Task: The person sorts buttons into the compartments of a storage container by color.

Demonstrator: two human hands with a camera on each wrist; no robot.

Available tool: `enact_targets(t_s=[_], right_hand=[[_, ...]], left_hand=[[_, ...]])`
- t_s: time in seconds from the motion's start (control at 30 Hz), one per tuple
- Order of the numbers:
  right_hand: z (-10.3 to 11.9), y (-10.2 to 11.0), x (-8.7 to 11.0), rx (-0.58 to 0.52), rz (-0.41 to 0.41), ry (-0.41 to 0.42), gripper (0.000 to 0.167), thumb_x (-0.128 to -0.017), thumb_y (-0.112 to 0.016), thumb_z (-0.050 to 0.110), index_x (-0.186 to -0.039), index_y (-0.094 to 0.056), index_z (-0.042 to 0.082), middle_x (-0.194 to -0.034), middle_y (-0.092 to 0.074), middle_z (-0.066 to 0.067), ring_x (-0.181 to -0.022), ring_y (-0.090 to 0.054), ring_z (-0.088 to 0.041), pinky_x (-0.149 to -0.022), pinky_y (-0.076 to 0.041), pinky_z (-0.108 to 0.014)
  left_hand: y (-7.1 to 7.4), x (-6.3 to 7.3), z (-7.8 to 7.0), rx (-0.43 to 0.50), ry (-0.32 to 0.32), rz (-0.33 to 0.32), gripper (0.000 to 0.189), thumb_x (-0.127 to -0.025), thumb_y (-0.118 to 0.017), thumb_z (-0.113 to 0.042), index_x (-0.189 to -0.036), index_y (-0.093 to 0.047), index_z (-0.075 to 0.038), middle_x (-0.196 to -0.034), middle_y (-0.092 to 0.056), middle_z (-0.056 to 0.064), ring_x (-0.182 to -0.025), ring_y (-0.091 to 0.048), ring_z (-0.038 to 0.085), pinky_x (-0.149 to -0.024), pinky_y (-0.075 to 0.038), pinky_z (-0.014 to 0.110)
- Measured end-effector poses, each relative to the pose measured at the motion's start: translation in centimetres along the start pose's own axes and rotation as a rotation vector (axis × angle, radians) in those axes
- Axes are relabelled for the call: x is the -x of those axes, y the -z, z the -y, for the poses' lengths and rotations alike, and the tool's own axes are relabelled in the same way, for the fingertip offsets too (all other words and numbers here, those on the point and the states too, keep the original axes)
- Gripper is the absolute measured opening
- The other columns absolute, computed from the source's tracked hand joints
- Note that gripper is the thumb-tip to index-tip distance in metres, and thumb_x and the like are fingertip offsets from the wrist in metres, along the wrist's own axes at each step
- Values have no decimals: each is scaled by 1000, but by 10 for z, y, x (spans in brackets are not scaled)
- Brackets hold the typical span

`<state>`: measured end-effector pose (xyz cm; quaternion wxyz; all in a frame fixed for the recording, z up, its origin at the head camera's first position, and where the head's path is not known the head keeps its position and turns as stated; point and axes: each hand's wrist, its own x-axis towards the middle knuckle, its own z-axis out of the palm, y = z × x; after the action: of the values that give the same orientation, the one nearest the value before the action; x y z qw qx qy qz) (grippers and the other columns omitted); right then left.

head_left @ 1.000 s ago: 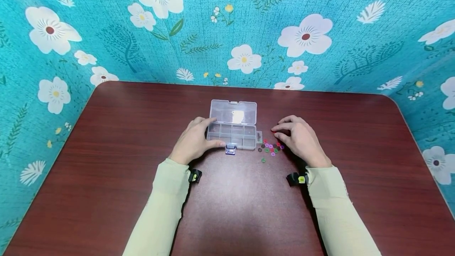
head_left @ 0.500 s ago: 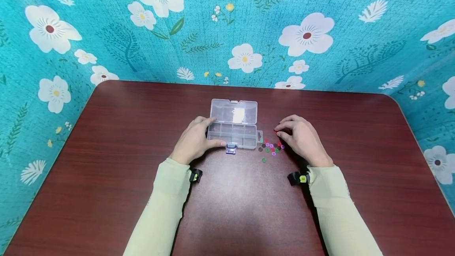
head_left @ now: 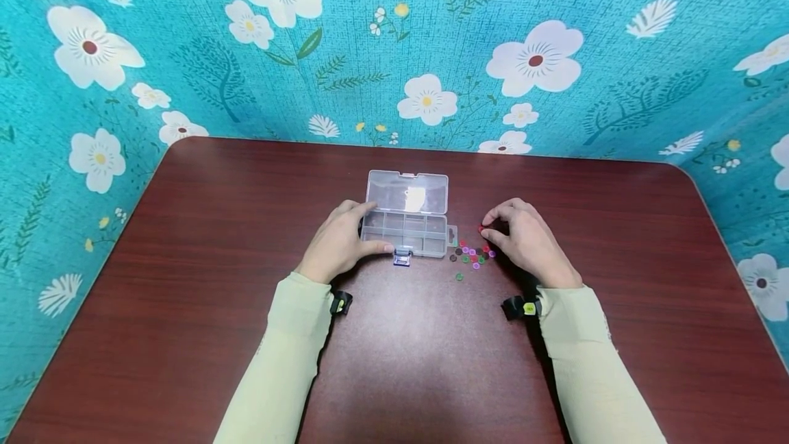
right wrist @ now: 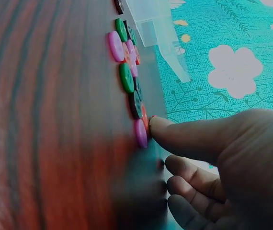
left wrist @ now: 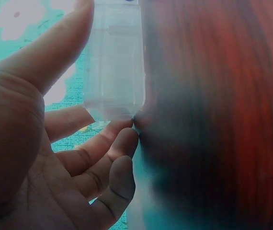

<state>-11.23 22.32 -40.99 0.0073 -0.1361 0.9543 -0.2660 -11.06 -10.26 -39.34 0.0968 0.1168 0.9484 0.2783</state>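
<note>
A clear plastic compartment box point(head_left: 425, 245) lies on the table, its lid point(head_left: 391, 190) swung back. My left hand point(head_left: 333, 244) grips the box's left end, thumb along the front and fingers behind. In the left wrist view the box's end wall point(left wrist: 115, 72) sits between thumb and fingers. To the right of the box, my right hand point(head_left: 529, 242) pinches a red button point(head_left: 481, 229) between thumb and fingertips, at or just above the tabletop. Between hand and box are several small buttons point(head_left: 472, 253) in red, purple, green and dark colours. The right wrist view shows the right thumb beside them.
A blue latch point(head_left: 402, 259) sticks out at the box's front, and a hanging tab point(head_left: 453, 236) at its right end. One green button point(head_left: 459, 277) lies apart, nearer the front. Behind the dark wooden table point(head_left: 246, 177) hangs a turquoise floral cloth point(head_left: 357, 40).
My right hand has drawn slightly to the right with the red button, away from the other buttons. The left hand stays on the box. The head view has shifted a little.
</note>
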Motion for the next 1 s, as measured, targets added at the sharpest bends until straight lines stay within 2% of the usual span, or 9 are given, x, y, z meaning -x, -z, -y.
enact_targets(t_s=[0.13, 0.37, 0.63, 0.83, 1.0], right_hand=[[0, 1, 0, -9, -1, 9, 15, -91, -75, 10, -105, -76, 8, -109, -61, -12, -102, -55, -29, -88, -43, -47], [-2, 1, -1, 5, -22, 29, 6, -90, -76, 10, -96, -76, 9, -105, -61, -10, -100, -56, -28, -86, -44, -46], [-2, 1, -1, 15, -23, 17, 7, -89, -77, 11, -96, -77, 9, -102, -63, -8, -98, -58, -27, -86, -46, -46], [-2, 1, 1, 4, -16, 10, 5, -89, -78, 12, -94, -77, 11, -94, -63, -4, -87, -59, -21, -78, -47, -41], [-2, 1, 1, -12, -3, -4, 6, -89, -78, 13, -94, -78, 12, -95, -64, -3, -87, -61, -20, -77, -47, -40]], left_hand=[[1, -1, -1, 3, -1, -1, 89, -76, -86, -48, -147, -51, -7, -130, -55, 13, -118, -54, 27, -102, -45, 41], [2, -2, -2, 5, -10, -10, 89, -76, -86, -48, -147, -51, -7, -129, -56, 13, -117, -54, 28, -101, -45, 42], [2, -2, -1, 1, -10, -1, 90, -77, -86, -49, -148, -50, -7, -130, -55, 13, -117, -54, 27, -101, -45, 42], [1, -1, -1, 13, -6, 14, 90, -78, -85, -49, -149, -48, -6, -133, -53, 13, -119, -54, 27, -103, -44, 42], [0, -1, 1, 22, 7, 14, 90, -79, -85, -48, -149, -48, -7, -134, -53, 12, -120, -54, 26, -104, -43, 42]])
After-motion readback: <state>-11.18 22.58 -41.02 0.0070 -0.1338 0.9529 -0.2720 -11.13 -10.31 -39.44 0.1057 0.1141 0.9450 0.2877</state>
